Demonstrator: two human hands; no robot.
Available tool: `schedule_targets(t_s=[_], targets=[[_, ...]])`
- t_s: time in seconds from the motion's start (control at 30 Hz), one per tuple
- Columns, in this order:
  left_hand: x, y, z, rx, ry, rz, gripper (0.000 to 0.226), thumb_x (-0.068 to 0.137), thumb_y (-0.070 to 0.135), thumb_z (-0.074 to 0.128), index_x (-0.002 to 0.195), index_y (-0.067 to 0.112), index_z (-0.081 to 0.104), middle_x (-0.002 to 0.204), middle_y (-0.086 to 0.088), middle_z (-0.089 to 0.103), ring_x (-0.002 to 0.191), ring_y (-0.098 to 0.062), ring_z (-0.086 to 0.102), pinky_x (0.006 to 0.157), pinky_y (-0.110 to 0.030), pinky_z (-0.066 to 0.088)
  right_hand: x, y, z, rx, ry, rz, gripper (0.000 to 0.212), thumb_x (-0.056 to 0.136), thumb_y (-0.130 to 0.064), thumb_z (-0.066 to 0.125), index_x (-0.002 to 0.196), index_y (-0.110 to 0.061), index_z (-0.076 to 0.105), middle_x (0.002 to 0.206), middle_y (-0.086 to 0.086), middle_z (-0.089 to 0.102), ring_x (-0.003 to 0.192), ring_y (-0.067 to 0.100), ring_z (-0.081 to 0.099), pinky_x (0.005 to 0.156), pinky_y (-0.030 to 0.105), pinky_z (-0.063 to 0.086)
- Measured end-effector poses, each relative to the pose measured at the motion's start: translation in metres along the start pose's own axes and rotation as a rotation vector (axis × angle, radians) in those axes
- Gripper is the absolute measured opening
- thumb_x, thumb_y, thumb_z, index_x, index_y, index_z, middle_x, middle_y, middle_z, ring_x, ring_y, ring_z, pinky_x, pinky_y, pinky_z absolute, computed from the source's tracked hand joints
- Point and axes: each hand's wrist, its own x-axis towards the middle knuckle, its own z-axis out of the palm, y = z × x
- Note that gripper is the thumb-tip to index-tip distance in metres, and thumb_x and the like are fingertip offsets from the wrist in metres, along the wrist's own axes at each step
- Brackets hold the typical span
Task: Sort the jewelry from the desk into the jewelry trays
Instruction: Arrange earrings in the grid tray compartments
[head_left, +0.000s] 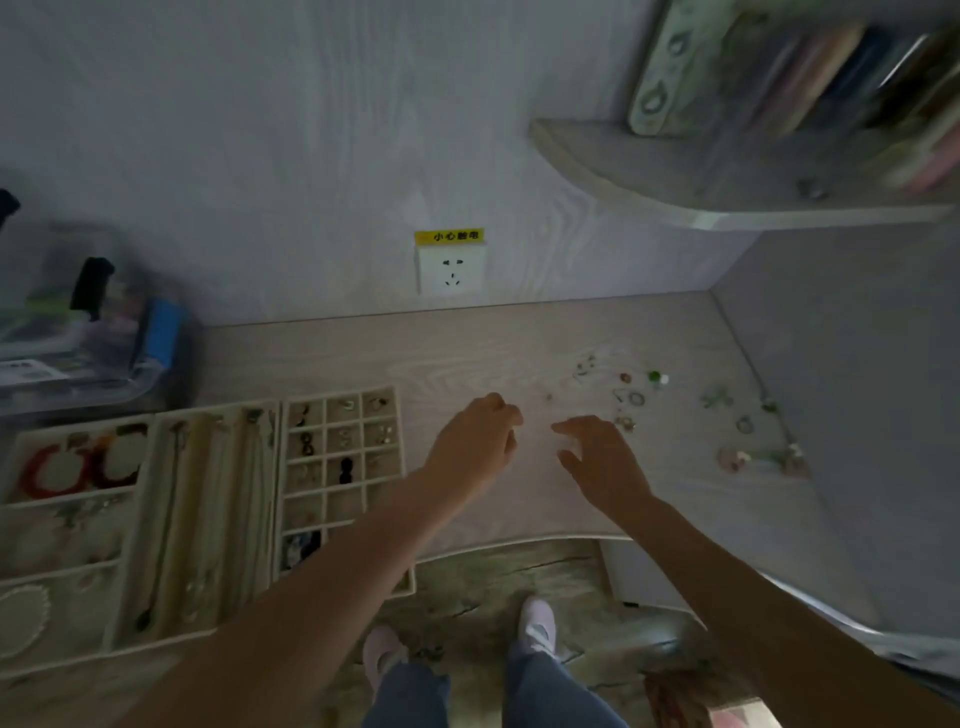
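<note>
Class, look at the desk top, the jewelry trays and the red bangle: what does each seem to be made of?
Desk top: pale wood or wood-look laminate, matt, judging by its grain lines.
Jewelry trays: cream, soft-looking lining, perhaps velvet or fabric; blur leaves it open.
Red bangle: probably plastic or resin, given its smooth, even red colour.

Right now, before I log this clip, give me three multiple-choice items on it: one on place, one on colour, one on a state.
1. The loose jewelry lies:
A. left of the trays
B. right of both hands
C. on the shelf

2. The label above the wall socket is:
A. yellow
B. red
C. green

3. The right hand is:
A. a fist
B. gripping a tray
C. open, fingers spread

Key:
1 B, the pieces are scattered on the desk past the right hand.
2 A, a yellow strip.
3 C, fingers apart over the desk.
</note>
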Motion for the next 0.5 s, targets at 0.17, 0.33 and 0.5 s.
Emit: schedule_targets(t_s=[0.17, 0.33, 0.5], targets=[[0.032, 0.037, 0.046, 0.086, -0.122, 0.064, 0.042, 0.097, 0.009, 0.042, 0.136, 0.021, 0.049, 0.125, -0.007, 0.048, 0.114, -0.024, 0.047, 0.094, -0.035, 0.041, 0.012, 0.041, -0.015, -0.087, -0.08, 0.053, 0.034, 0.087, -0.021, 0.063, 0.119, -0.011, 0.054, 0.118, 0.012, 0.049, 0.117, 0.026, 0.043, 0.094, 0.026, 0.033], [0.045, 0.05, 0.074, 0.12, -0.046, 0.056, 0.033, 0.096, 0.015, 0.045, 0.124, 0.024, 0.061, 0.113, -0.011, 0.051, 0.104, -0.024, 0.049, 0.085, -0.032, 0.043, 0.03, 0.049, -0.015, -0.04, -0.089, 0.066, 0.017, 0.086, -0.011, 0.061, 0.102, -0.005, 0.059, 0.103, 0.015, 0.057, 0.1, 0.029, 0.055, 0.078, 0.034, 0.045], [0.046, 0.052, 0.083, 0.041, 0.019, -0.074, 0.02, 0.092, 0.014, 0.052, 0.104, 0.008, 0.067, 0.11, -0.009, 0.055, 0.098, -0.024, 0.053, 0.079, -0.025, 0.038, 0.035, 0.055, -0.011, -0.021, -0.116, 0.045, 0.013, 0.087, -0.006, 0.058, 0.099, -0.002, 0.061, 0.105, 0.017, 0.062, 0.105, 0.03, 0.054, 0.087, 0.034, 0.042]])
